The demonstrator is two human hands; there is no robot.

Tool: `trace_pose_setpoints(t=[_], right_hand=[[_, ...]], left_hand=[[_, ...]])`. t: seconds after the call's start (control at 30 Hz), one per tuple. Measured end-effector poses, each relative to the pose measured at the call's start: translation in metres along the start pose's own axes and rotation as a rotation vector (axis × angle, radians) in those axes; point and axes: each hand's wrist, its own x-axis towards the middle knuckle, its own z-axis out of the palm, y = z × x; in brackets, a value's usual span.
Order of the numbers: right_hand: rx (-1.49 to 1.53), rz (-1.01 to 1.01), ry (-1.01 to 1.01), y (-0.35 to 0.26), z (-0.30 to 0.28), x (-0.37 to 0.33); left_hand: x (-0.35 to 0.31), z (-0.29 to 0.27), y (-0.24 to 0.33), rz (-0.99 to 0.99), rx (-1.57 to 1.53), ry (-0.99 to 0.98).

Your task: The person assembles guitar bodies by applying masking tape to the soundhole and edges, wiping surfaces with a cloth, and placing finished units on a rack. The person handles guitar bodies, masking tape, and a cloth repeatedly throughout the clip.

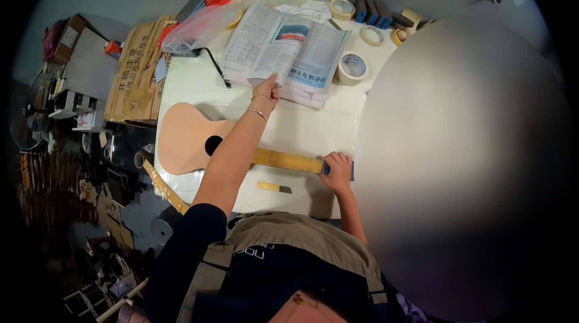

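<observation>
An unfinished pale ukulele-like guitar (186, 133) lies across the white table, its body on the left. Yellow tape (286, 159) covers the neck, and the head end is wrapped in dark blue. My right hand (339, 171) is closed around that head end. Reaching over the guitar, my left hand (266, 89) has its fingers together at the lower edge of an open newspaper (313, 52), whose page curls up there. My left forearm hides part of the guitar where body and neck meet. Below the neck rests a small yellow-and-dark flat tool (274, 188).
Tape rolls (352, 68) and dark blue blocks (372, 13) stand at the back right. A clear plastic bag (202, 28) lies at the back left, beside a cardboard box (136, 73). A blurred grey shape (464, 160) blocks the right side. Wooden strip (166, 186) at the left edge.
</observation>
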Motion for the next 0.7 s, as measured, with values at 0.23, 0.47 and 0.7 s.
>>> trace_pose_setpoints(t=[0.23, 0.47, 0.7], right_hand=[[0.271, 0.097, 0.256, -0.024, -0.032, 0.021], [-0.315, -0.367, 0.501, -0.044, -0.079, 0.085], [1.595, 0.336, 0.212, -0.093, -0.037, 0.054]], left_hand=[[-0.062, 0.020, 0.013, 0.977, 0.755, -0.139], [-0.241, -0.047, -0.033, 0.482, 0.761, -0.929], [-0.255, -0.089, -0.050, 0.900, 0.601, -0.507]])
